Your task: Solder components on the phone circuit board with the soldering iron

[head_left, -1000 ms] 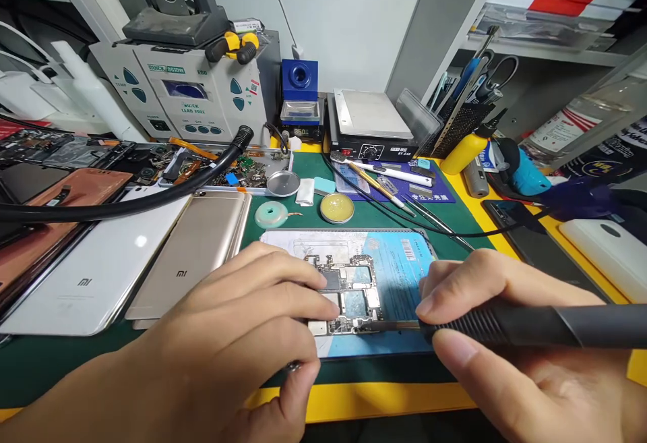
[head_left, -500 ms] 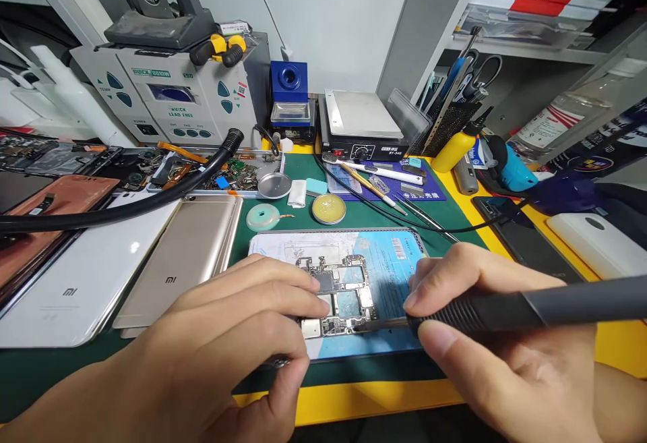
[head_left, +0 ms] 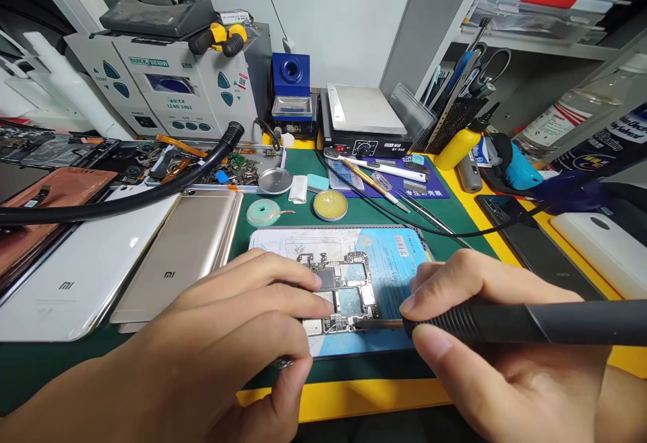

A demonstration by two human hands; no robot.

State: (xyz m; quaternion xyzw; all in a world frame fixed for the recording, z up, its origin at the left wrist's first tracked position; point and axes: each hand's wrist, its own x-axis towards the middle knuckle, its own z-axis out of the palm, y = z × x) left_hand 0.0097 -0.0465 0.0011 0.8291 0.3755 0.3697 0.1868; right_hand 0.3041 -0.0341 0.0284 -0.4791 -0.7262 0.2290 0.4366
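A phone circuit board (head_left: 368, 294) lies on a blue and white printed sheet (head_left: 391, 308). Two fingertips of my left hand (head_left: 242, 321) rest on its left side. The index finger and thumb of that hand come together near the sheet's front edge. A small shiny metal bit (head_left: 283, 363) shows beneath them, mostly hidden. My right hand (head_left: 485, 335) grips a black-handled soldering iron (head_left: 505, 322) between thumb and fingers. The iron lies nearly level, and its dark tip is at the board's lower right edge.
Behind the sheet stand an open tin of yellow paste (head_left: 330, 205) and a green wick spool (head_left: 263, 212). A black hose (head_left: 126, 207) crosses phone backs (head_left: 176, 247) on the left. A thin cable (head_left: 429, 230) runs right. A hot plate (head_left: 366, 109) and hot-air station (head_left: 166, 85) stand behind.
My right hand and the soldering iron have shifted slightly left, the tip staying at the board's lower edge. My left fingers keep their place on the board. The whole view has shifted slightly.
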